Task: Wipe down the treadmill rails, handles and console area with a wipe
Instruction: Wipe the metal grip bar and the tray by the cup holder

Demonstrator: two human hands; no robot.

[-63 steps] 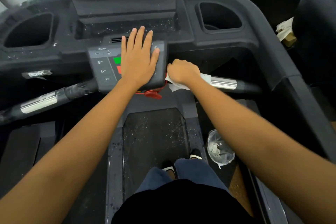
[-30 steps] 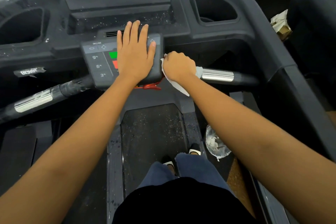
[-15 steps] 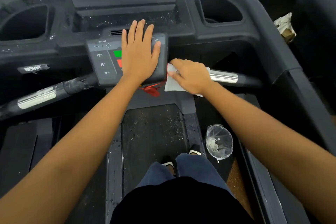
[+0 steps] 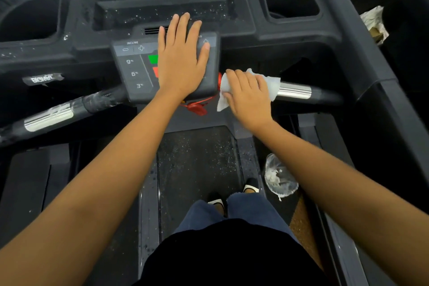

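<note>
- Fingers of the right hand (image 4: 247, 97) curl over a crumpled white wipe (image 4: 271, 85), pressing it around the inner end of the right black handlebar with its shiny metal sensor sleeve (image 4: 293, 90), just beside the keypad.
- Half a second ago this hand lay flatter and the wipe hung mostly below the bar; now the cloth is wrapped higher, with one corner still drooping at the left. A second ago the hand was bunched tight against the keypad's side edge, so the stroke has shifted from the panel's flank onto the bar itself.
- Left hand (image 4: 182, 62) lies open and flat, palm down, on the grey button keypad marked with incline figures (image 4: 133, 67), holding nothing; it has kept that spot throughout, seemingly as a brace.
- Red safety clip and cord (image 4: 197, 107) dangle just under the keypad, near the wipe's loose corner.
- Judged from this, the console's side is done and the right handle is under way; white specks remain on the upper console tray (image 4: 162, 15) and on the dark running belt (image 4: 197, 158), and the left handlebar (image 4: 51, 116) looks untouched.
</note>
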